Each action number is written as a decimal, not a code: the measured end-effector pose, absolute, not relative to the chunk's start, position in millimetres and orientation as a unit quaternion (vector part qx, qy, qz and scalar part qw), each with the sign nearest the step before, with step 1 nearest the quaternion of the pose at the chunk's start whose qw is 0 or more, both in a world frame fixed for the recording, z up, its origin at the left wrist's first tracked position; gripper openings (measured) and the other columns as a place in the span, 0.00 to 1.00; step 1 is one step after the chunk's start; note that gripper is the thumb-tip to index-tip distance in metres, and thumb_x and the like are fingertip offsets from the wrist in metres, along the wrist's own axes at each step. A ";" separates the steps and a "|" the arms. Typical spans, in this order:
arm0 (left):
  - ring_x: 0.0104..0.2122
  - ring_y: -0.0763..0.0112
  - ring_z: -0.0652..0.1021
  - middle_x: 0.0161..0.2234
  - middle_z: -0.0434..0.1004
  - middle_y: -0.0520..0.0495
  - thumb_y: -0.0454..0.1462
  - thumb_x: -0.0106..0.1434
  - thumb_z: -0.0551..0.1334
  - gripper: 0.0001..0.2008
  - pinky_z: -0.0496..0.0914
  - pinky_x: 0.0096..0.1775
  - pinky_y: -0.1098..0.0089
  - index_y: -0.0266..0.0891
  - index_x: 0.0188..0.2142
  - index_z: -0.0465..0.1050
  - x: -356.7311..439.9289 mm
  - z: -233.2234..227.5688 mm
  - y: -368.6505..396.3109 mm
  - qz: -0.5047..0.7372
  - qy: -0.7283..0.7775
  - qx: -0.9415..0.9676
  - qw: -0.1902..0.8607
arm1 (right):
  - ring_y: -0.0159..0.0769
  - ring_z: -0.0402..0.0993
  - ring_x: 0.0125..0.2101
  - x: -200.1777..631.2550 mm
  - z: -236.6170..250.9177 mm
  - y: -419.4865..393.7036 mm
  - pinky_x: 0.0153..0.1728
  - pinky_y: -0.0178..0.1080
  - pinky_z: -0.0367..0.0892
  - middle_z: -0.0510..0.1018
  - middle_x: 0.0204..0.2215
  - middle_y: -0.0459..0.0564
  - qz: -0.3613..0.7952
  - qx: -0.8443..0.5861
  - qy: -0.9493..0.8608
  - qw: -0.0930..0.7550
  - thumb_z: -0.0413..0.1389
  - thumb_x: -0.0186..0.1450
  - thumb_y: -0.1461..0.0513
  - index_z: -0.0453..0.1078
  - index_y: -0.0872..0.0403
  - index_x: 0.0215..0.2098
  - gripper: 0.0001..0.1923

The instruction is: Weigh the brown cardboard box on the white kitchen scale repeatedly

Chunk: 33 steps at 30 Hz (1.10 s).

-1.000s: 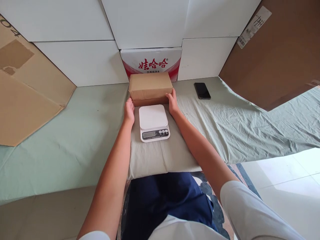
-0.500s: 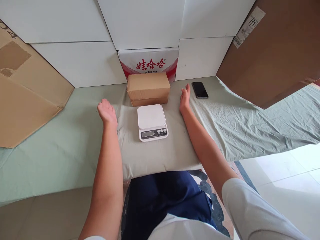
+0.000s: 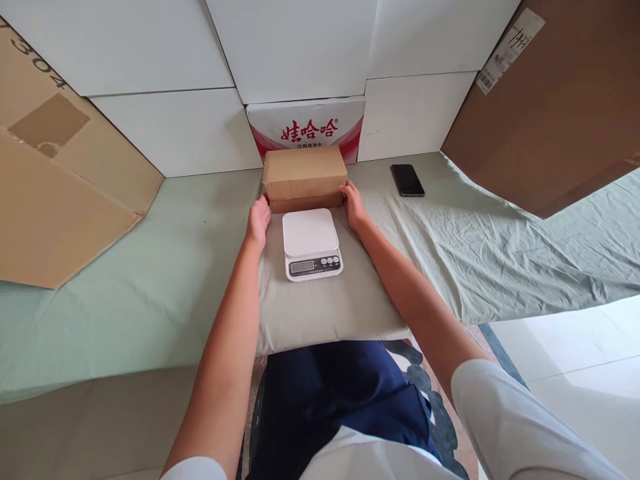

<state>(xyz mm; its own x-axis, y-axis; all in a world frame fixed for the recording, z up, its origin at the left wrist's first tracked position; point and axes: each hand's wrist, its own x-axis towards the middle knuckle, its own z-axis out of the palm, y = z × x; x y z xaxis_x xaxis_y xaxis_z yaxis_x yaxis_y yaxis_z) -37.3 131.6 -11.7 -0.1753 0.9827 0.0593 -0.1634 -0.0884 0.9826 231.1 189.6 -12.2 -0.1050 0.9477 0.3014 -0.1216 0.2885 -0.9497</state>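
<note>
A small brown cardboard box stands on a grey-green cushion, just behind a white digital kitchen scale. My left hand rests against the box's lower left corner and my right hand against its lower right corner, so the two hands clasp the box between them. The scale's platform is bare and its display faces me.
A black phone lies on the green sheet to the right. A red-and-white printed carton stands behind the box against white panels. Large cardboard sheets lean at the left and right.
My hands were on the box, spread apart to either side of the cushion half a second ago, and have come back in to its two lower corners.
</note>
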 end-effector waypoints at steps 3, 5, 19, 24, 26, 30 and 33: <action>0.75 0.58 0.55 0.75 0.55 0.41 0.60 0.64 0.53 0.40 0.49 0.74 0.57 0.43 0.69 0.66 -33.2 -7.9 127.6 0.594 0.472 0.438 0.483 | 0.49 0.69 0.62 221.0 -3.2 179.4 0.72 0.56 0.59 0.78 0.58 0.47 0.489 -0.366 -0.536 0.583 0.55 0.59 0.42 0.70 0.47 0.51 0.28; 0.75 0.59 0.54 0.75 0.55 0.45 0.59 0.64 0.54 0.39 0.49 0.74 0.57 0.46 0.69 0.65 -31.5 -1.7 123.2 0.595 0.479 0.435 0.477 | 0.50 0.68 0.63 218.0 8.4 175.2 0.73 0.57 0.58 0.77 0.58 0.48 0.508 -0.349 -0.521 0.590 0.54 0.59 0.44 0.69 0.48 0.52 0.28; 0.71 0.53 0.65 0.70 0.67 0.43 0.56 0.63 0.60 0.30 0.60 0.69 0.51 0.51 0.61 0.65 -3.4 13.2 -10.2 0.650 0.413 0.516 0.376 | 0.47 0.60 0.71 251.9 21.9 44.7 0.74 0.53 0.58 0.69 0.68 0.45 0.478 -0.326 -0.575 0.578 0.53 0.66 0.43 0.61 0.40 0.67 0.33; 0.71 0.51 0.65 0.70 0.66 0.41 0.58 0.62 0.59 0.35 0.60 0.69 0.48 0.51 0.65 0.63 -3.3 2.7 -28.6 0.626 0.451 0.505 0.387 | 0.49 0.61 0.69 250.4 13.9 38.6 0.72 0.55 0.59 0.69 0.67 0.46 0.465 -0.342 -0.577 0.577 0.53 0.64 0.42 0.60 0.39 0.67 0.34; 0.72 0.51 0.64 0.71 0.65 0.41 0.58 0.62 0.58 0.36 0.59 0.70 0.49 0.51 0.66 0.62 -3.3 3.5 -29.5 0.620 0.455 0.504 0.392 | 0.50 0.61 0.68 248.2 13.5 39.2 0.72 0.56 0.59 0.70 0.66 0.47 0.464 -0.347 -0.567 0.585 0.54 0.63 0.43 0.60 0.39 0.66 0.35; 0.73 0.53 0.62 0.72 0.64 0.42 0.55 0.62 0.59 0.36 0.57 0.72 0.52 0.50 0.68 0.63 -2.2 7.8 -30.4 0.625 0.450 0.495 0.402 | 0.51 0.62 0.66 244.8 12.1 35.8 0.71 0.58 0.58 0.70 0.65 0.48 0.457 -0.353 -0.557 0.597 0.55 0.63 0.46 0.61 0.40 0.66 0.34; 0.73 0.54 0.61 0.72 0.64 0.44 0.54 0.62 0.60 0.35 0.56 0.73 0.55 0.49 0.67 0.64 -1.1 9.9 -30.8 0.628 0.446 0.490 0.408 | 0.51 0.63 0.64 243.6 12.5 32.4 0.70 0.58 0.59 0.70 0.65 0.47 0.457 -0.352 -0.556 0.598 0.54 0.63 0.48 0.63 0.40 0.64 0.32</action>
